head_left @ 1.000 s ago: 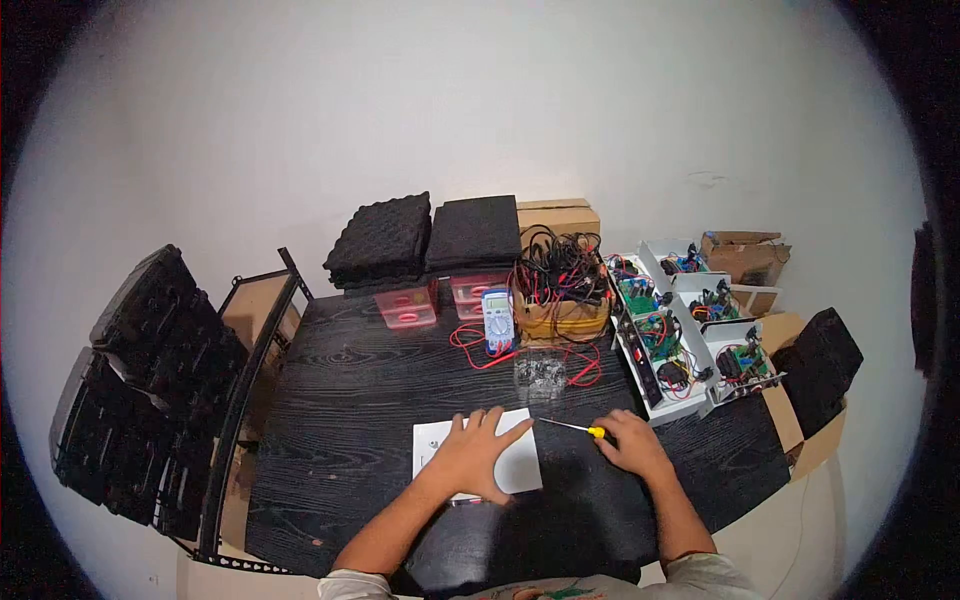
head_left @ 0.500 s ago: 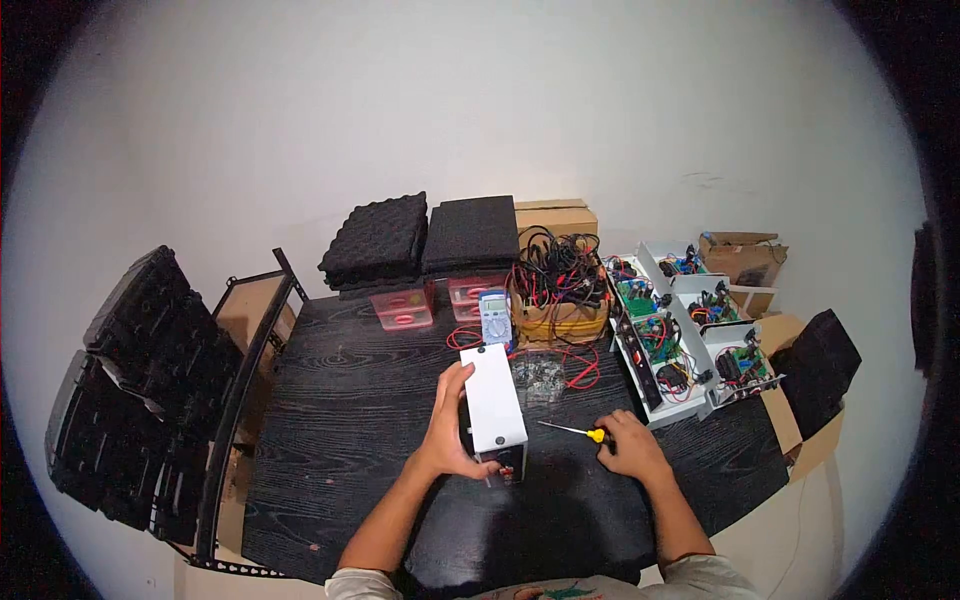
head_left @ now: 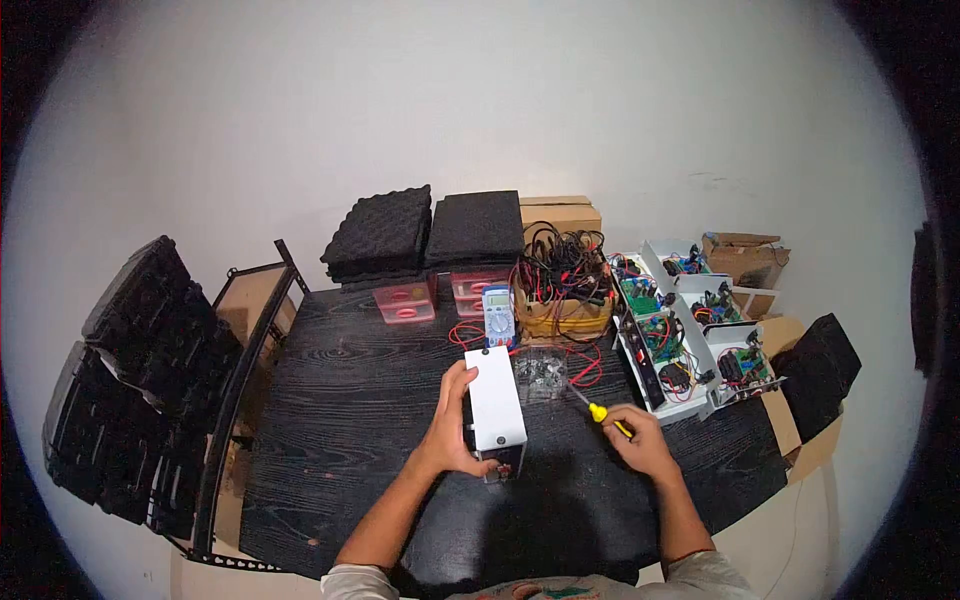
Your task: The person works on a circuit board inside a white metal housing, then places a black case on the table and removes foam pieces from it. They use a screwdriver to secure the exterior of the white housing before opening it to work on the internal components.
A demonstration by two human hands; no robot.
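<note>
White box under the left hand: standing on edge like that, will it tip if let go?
Probably. The white box stands on a narrow edge on the black table, steadied by the left hand. Its smooth panel looks rigid and may be slippery. The right hand only holds the screwdriver.

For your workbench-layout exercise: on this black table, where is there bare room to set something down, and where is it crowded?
Bare patches: the table's left half, between the left hand holding the white box and the left edge; also the near strip below both hands. Crowded: the back edge, with plastic cases, meter, and cable box, and the right side beside the circuit boards.
</note>
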